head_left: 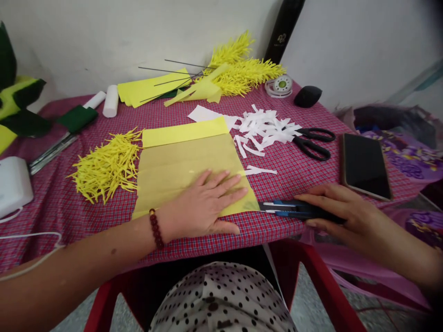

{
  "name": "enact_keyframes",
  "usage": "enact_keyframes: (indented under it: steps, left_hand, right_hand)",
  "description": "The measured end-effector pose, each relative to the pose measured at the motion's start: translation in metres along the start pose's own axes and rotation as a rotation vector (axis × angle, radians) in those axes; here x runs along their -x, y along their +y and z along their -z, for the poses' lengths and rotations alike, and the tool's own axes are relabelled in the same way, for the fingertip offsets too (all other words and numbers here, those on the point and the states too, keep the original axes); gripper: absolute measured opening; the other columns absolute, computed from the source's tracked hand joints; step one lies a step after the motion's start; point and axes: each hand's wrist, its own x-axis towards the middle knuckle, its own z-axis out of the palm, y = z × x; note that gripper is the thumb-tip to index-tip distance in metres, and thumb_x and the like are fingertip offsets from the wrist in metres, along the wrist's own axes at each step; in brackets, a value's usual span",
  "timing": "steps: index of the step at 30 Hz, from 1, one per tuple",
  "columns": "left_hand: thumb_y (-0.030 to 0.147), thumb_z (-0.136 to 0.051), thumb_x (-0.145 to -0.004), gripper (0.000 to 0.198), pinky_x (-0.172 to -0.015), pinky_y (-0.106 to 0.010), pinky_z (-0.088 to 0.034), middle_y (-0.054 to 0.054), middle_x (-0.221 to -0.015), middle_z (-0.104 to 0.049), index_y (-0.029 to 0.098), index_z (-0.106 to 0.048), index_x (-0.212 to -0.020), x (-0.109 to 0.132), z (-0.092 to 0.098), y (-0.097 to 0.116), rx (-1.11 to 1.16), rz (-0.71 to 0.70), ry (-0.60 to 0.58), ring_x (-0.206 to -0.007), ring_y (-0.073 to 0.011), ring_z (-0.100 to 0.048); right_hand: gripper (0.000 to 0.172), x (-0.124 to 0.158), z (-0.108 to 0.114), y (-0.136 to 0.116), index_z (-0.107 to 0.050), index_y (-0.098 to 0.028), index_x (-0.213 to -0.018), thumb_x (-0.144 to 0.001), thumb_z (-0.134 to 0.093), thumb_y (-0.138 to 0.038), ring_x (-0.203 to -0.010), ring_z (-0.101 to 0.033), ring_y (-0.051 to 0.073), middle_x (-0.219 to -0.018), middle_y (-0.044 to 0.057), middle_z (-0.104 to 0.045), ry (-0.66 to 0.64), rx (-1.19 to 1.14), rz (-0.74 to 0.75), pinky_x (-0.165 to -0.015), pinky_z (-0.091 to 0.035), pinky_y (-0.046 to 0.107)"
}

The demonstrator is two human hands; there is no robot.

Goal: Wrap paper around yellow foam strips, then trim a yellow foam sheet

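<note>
My left hand (211, 203) lies flat with its fingers spread on a tan-yellow sheet (173, 170). A brighter yellow strip (187, 131) runs along the sheet's far edge. In my right hand (341, 212) is a black and blue utility knife (294, 210), held low over the table's near edge. Its front end meets the right corner of the sheet; whether the blade is out, I cannot make out. Fringed yellow paper (105, 168) sits against the sheet's left side. White paper scraps (259, 127) lie just past its right side.
Black-handled scissors (316, 143) rest among the scraps, with a dark phone (365, 166) to their right. Yellow fringed stems (242, 69), yellow sheets (152, 87) and a white tape roll (279, 85) are at the back. A white device (15, 184) stands far left on the checked cloth (290, 175).
</note>
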Motion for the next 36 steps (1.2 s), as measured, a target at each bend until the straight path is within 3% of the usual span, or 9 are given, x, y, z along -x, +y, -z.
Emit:
enact_keyframes:
  steps: [6,13,20,30,36]
  left_hand:
    - [0.074,-0.024,-0.083,0.080,-0.114,-0.052,-0.011,-0.008,-0.156,-0.018,0.025,-0.029,-0.146,0.000,0.000,0.000,0.007,-0.003,0.036,-0.143,-0.0314,-0.017]
    - [0.070,-0.028,-0.085,0.074,-0.113,-0.052,-0.015,-0.009,-0.155,-0.024,0.027,-0.026,-0.146,0.001,0.000,0.003,-0.015,-0.007,0.101,-0.141,-0.0298,-0.022]
    - [0.070,-0.028,-0.086,0.074,-0.112,-0.052,-0.017,-0.011,-0.155,-0.024,0.025,-0.026,-0.145,0.002,0.000,0.003,-0.016,-0.008,0.112,-0.141,-0.0301,-0.023]
    - [0.069,-0.029,-0.087,0.072,-0.112,-0.052,-0.017,-0.011,-0.155,-0.023,0.028,-0.026,-0.146,0.002,-0.001,0.003,-0.023,-0.012,0.117,-0.140,-0.0307,-0.023]
    - [0.068,-0.029,-0.087,0.064,-0.111,-0.053,-0.018,-0.006,-0.155,-0.024,0.035,-0.034,-0.142,0.001,0.000,0.003,-0.025,-0.009,0.109,-0.140,-0.0317,-0.024]
  right_hand:
    - [0.035,0.017,-0.004,-0.002,-0.061,-0.020,-0.117,-0.089,-0.053,-0.041,-0.083,-0.060,0.021,-0.094,0.009,-0.061,0.064,0.052,-0.018,-0.070,-0.052,0.034]
    - [0.036,0.007,-0.004,-0.003,-0.062,-0.022,-0.118,-0.086,-0.058,-0.037,-0.085,-0.061,0.024,-0.097,0.010,-0.063,0.015,0.007,-0.082,-0.073,-0.052,0.038]
    - [0.036,0.011,-0.001,0.004,-0.062,-0.020,-0.116,-0.087,-0.056,-0.040,-0.079,-0.060,0.023,-0.091,0.009,-0.061,0.088,0.061,-0.051,-0.068,-0.050,0.036]
    - [0.031,-0.011,-0.013,-0.014,-0.058,-0.019,-0.114,-0.087,-0.055,-0.035,-0.093,-0.060,0.026,-0.102,0.012,-0.063,0.028,0.021,-0.087,-0.080,-0.050,0.043]
    - [0.029,-0.008,-0.013,-0.018,-0.061,-0.022,-0.109,-0.084,-0.060,-0.037,-0.093,-0.061,0.025,-0.101,0.009,-0.064,0.041,-0.032,-0.101,-0.080,-0.052,0.042]
